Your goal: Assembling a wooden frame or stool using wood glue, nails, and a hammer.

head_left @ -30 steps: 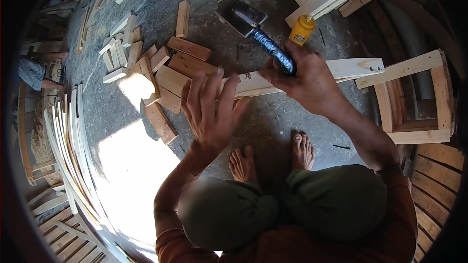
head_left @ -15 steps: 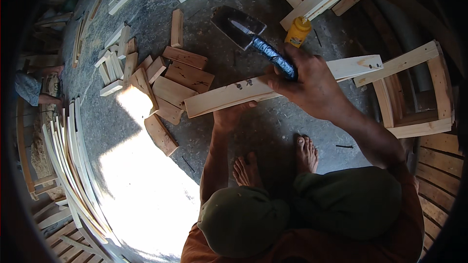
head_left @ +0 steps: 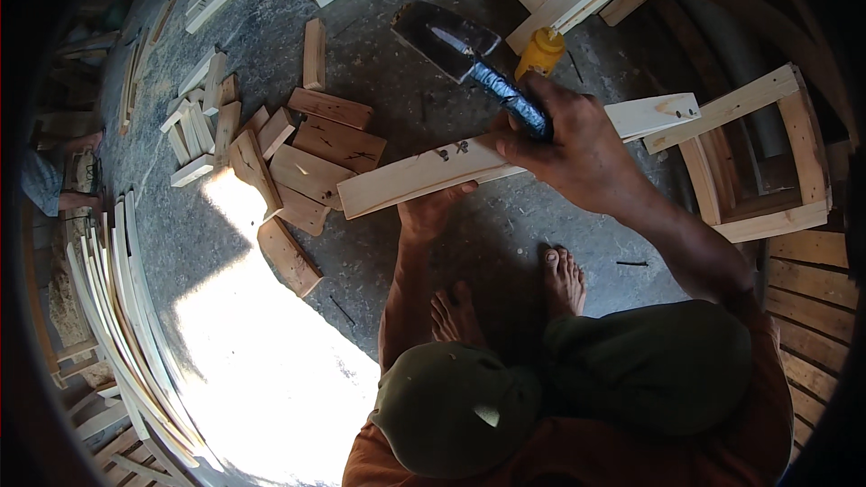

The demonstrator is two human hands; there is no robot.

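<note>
A pale wooden board (head_left: 397, 182) with dark knots slants across in front of me, its right part passing behind my right hand. My left hand (head_left: 431, 209) grips it from below near the left end; most of its fingers are hidden beneath the wood. Closed around a blue-wrapped handle, my right hand (head_left: 568, 140) holds a trowel-shaped hand tool (head_left: 448, 39). The tool's broad dark metal blade points up and to the left, above the board. Just beyond my right knuckles stands a yellow bottle (head_left: 543, 52).
Short wood blocks (head_left: 338, 140) lie loosely on the concrete floor at left of centre. An assembled wooden frame (head_left: 803, 140) stands at right, slats (head_left: 135, 325) at left. Another person's arm (head_left: 81, 201) shows at the far left. My bare feet (head_left: 564, 280) are below the board.
The view has shifted slightly, so the surroundings sit a little further left. The tool's blade has tilted a bit. Both hands keep their holds.
</note>
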